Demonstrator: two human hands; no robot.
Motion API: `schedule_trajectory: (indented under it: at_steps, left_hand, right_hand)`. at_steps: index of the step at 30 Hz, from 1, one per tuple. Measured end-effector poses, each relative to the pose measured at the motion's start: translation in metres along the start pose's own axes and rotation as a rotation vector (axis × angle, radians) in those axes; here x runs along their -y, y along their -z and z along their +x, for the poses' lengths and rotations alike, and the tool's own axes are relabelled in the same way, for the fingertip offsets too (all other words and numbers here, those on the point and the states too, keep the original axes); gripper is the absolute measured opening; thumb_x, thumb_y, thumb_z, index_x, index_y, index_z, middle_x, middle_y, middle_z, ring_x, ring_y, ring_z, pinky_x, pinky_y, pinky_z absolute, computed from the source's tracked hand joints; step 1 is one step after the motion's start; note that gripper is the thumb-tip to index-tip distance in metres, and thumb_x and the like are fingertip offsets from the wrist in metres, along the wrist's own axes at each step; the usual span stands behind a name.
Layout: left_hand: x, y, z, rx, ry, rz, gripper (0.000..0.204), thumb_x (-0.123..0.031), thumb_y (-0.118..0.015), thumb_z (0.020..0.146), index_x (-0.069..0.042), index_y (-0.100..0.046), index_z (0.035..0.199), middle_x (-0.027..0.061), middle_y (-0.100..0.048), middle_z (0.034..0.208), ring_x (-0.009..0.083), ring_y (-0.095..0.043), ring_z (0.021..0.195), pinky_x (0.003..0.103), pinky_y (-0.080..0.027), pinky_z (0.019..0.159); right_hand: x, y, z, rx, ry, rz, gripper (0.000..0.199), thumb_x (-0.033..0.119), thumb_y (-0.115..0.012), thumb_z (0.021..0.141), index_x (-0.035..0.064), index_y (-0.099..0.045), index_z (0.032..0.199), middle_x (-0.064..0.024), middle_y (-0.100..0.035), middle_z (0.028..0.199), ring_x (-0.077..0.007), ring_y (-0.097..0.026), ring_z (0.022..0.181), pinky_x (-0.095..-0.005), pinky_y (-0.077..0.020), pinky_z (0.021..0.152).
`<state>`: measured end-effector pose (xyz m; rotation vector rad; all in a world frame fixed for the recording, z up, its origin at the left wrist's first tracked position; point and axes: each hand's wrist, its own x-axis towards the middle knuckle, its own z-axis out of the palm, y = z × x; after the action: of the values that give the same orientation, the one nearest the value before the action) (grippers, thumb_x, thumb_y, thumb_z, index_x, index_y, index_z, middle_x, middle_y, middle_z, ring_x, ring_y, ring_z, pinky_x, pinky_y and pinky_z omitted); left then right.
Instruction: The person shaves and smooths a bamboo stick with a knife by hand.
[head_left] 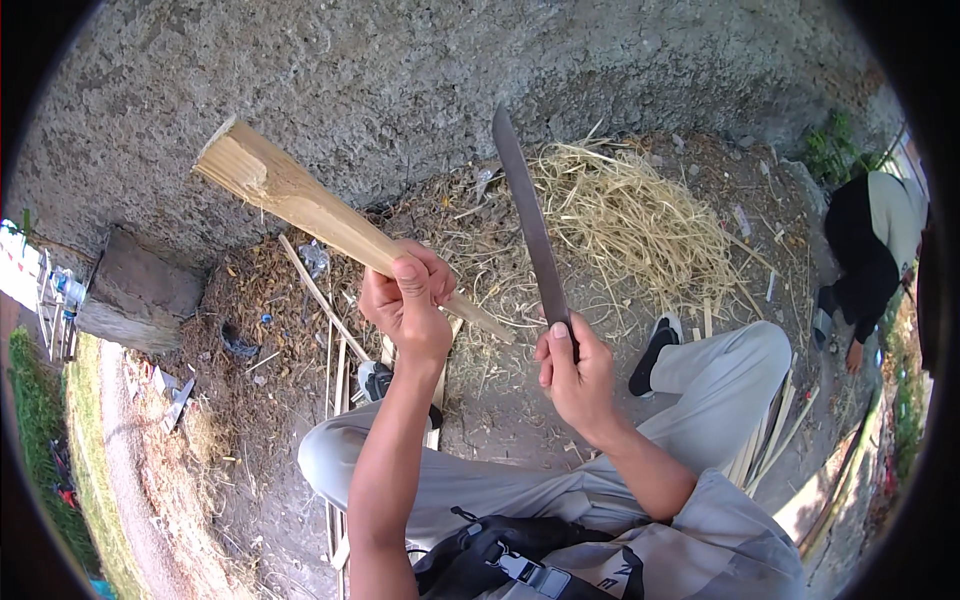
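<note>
My left hand [410,300] is closed round the thinner part of a pale wooden club-like piece [300,205]. Its thick, flat-cut end points up to the far left, and its narrow end comes out below my hand toward the right. A rough, carved notch shows near the thick end. In my right hand [575,370] is a machete [530,215], gripped by its handle, which my fingers mostly hide. The long dark blade stands up and leans slightly left, its tip in front of the wall. Wood and blade are apart.
A heap of pale shavings [640,220] lies beyond my right hand, before a rough grey wall [420,70]. Wooden strips [770,430] lie beside my legs. A large block [145,290] stands at left. Another person [870,240] bends down at far right.
</note>
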<state>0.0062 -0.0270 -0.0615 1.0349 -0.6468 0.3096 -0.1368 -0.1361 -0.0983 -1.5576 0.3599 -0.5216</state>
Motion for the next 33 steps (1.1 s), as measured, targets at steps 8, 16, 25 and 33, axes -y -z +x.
schedule_trajectory:
  at_steps: [8, 16, 25, 33]
  left_hand:
    - [-0.002, -0.008, -0.008, 0.049, -0.022, -0.004, 0.040, -0.040, -0.053, 0.098, -0.001, -0.048, 0.090, 0.0034, -0.044, 0.063, 0.0102, -0.041, 0.052, 0.025, -0.036, 0.047]
    - [-0.001, -0.013, -0.011, 0.041, -0.034, -0.067, 0.041, -0.038, -0.055, 0.098, 0.001, -0.050, 0.084, 0.0044, -0.049, 0.061, 0.0076, -0.043, 0.049, 0.022, -0.034, 0.044]
    - [-0.002, -0.011, -0.005, 0.030, -0.035, -0.048, 0.041, -0.037, -0.055, 0.098, 0.001, -0.050, 0.085, 0.0050, -0.049, 0.061, 0.0084, -0.043, 0.049, 0.023, -0.034, 0.044]
    - [0.000, -0.012, -0.011, -0.011, -0.052, -0.043, 0.041, -0.038, -0.054, 0.098, 0.000, -0.049, 0.083, 0.0049, -0.049, 0.060, 0.0078, -0.043, 0.048, 0.022, -0.034, 0.043]
  right_hand:
    - [-0.066, -0.011, 0.003, 0.398, -0.167, -0.499, 0.033, 0.027, -0.048, 0.100, -0.0032, -0.058, 0.094, -0.0133, -0.051, 0.051, -0.0237, -0.055, 0.044, -0.0397, -0.0375, 0.044]
    - [-0.059, -0.005, 0.010, 0.433, -0.282, -0.452, 0.036, 0.030, -0.048, 0.100, -0.0014, -0.056, 0.086, -0.0097, -0.052, 0.054, -0.0229, -0.054, 0.048, -0.0401, -0.0389, 0.050]
    - [-0.009, -0.009, -0.001, 0.128, -0.048, -0.019, 0.026, 0.020, -0.043, 0.102, -0.0008, -0.058, 0.107, -0.0076, -0.052, 0.054, -0.0168, -0.052, 0.046, -0.0341, -0.0393, 0.046]
    - [-0.080, -0.007, 0.002, 0.343, -0.336, -0.447, 0.032, 0.020, -0.038, 0.103, -0.0006, -0.061, 0.112, -0.0094, -0.048, 0.047, -0.0215, -0.050, 0.038, -0.0391, -0.0357, 0.042]
